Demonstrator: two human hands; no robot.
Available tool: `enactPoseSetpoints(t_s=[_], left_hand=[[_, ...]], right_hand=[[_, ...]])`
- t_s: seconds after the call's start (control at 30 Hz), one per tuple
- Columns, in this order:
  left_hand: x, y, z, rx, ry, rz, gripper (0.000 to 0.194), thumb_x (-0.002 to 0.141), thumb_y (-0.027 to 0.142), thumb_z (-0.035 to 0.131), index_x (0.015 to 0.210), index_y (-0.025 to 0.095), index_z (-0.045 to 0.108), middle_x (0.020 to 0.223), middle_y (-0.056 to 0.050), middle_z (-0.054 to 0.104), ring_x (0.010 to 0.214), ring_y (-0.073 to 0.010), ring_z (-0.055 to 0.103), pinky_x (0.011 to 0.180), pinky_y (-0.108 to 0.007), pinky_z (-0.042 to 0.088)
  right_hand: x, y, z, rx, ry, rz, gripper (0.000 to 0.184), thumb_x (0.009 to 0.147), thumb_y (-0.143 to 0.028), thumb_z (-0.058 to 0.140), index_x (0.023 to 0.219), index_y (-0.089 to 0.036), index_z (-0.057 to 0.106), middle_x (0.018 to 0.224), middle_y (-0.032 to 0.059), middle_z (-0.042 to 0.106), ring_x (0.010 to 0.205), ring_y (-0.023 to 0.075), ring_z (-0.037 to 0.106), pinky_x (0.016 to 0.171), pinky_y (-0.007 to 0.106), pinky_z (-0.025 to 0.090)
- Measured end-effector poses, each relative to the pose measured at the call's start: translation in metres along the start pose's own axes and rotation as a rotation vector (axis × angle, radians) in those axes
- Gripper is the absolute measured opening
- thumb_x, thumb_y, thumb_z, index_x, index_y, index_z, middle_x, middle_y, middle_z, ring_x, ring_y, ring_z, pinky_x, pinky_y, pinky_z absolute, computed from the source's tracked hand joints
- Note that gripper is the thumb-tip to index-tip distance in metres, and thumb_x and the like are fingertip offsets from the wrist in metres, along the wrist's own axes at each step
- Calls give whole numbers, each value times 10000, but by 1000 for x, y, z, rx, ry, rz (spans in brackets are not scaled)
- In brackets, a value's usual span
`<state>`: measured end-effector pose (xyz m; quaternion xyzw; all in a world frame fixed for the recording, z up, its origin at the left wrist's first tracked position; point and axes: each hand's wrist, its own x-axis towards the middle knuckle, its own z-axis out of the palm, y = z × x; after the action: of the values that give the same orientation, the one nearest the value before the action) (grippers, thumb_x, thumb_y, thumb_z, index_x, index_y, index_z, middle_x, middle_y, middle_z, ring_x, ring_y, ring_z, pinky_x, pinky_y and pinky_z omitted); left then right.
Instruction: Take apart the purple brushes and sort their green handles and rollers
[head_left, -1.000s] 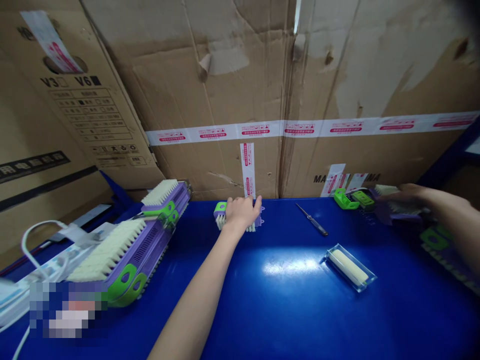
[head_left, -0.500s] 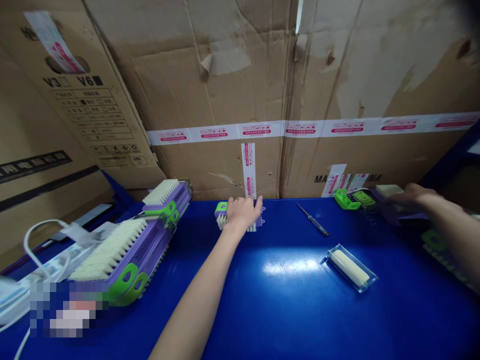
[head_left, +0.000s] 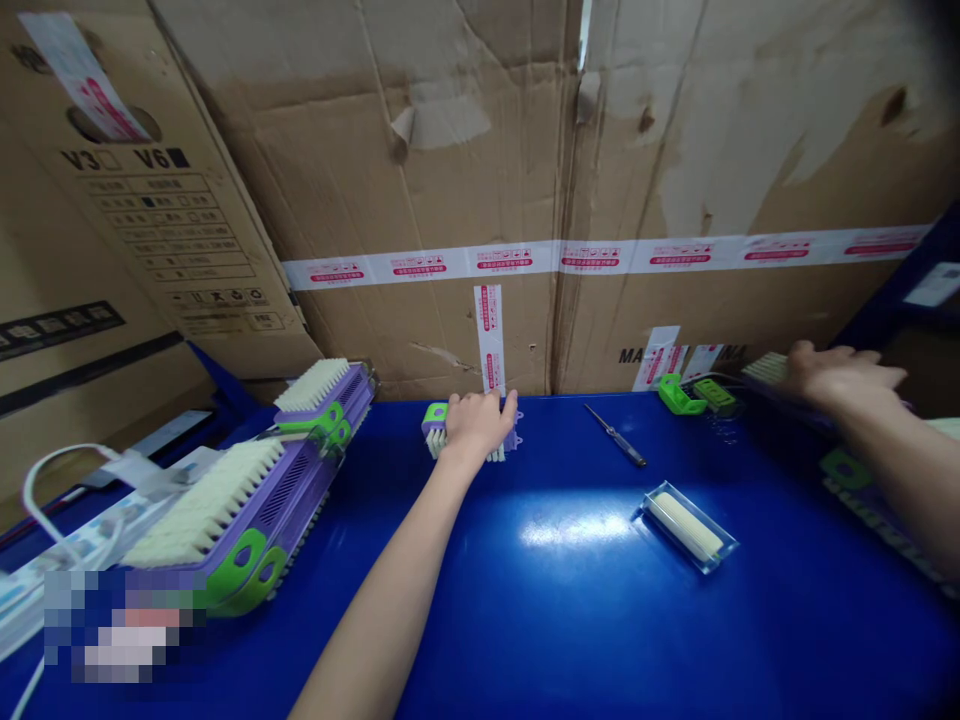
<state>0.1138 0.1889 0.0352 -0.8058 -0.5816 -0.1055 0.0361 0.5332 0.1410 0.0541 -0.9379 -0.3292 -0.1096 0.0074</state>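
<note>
Covering the probably light brush [head_left: 436, 438], best gripped by stiff sides, left of screwdriver [head_left: 625, 446], left hand [head_left: 478, 426] half-curls; right hand [head_left: 841, 382] half-spreads; both grips unclear.

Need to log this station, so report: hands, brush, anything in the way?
Left hand on brush, grip hidden. Right hand at far right beside pale bristles, hold unclear. Screwdriver between hands, clear case nearer; neither blocks either hand.

On the tabletop [head_left: 570, 620], brushes [head_left: 217, 500] are placed at the left, beside a power strip [head_left: 97, 540]. A screwdriver [head_left: 616, 436] is laid right of the middle brush [head_left: 436, 420], with a clear case [head_left: 686, 526] set nearer the front. Behind them, cardboard [head_left: 420, 200] is stood upright, and an open clip-like part [head_left: 681, 396] is placed before its right side.
</note>
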Motion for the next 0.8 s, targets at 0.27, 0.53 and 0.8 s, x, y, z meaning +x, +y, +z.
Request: enactPoseSetpoints(t_s=[0.27,0.53,0.8], left_hand=[[-1,0,0,-2,1,-5,585,927,484,188,968,173,681,895,-132,706,903,-278,643,870,-447,383],[-1,-1,3,1,29,11,593,928,486,176,942,178,683,866,-128,708,868,-281,651,852,-462,390],[-2,0,-1,-3,13,9,589,928,476,177,946,170,680,883,-136,707,886,-284,648,863,-460,385]], right_hand=[[-27,-7,2,-103,-18,-16,422,879,-190,268,1230,-111,489,1293,239,447,1203,358,405,817,494,392],[-22,0,26,-153,-3,-2,495,843,-304,432,1292,-95,453,1304,234,428,1210,345,382,859,511,371],[-14,-3,5,16,-186,90,818,640,-689,562,1258,-156,511,1324,255,418,1247,406,346,876,564,362]])
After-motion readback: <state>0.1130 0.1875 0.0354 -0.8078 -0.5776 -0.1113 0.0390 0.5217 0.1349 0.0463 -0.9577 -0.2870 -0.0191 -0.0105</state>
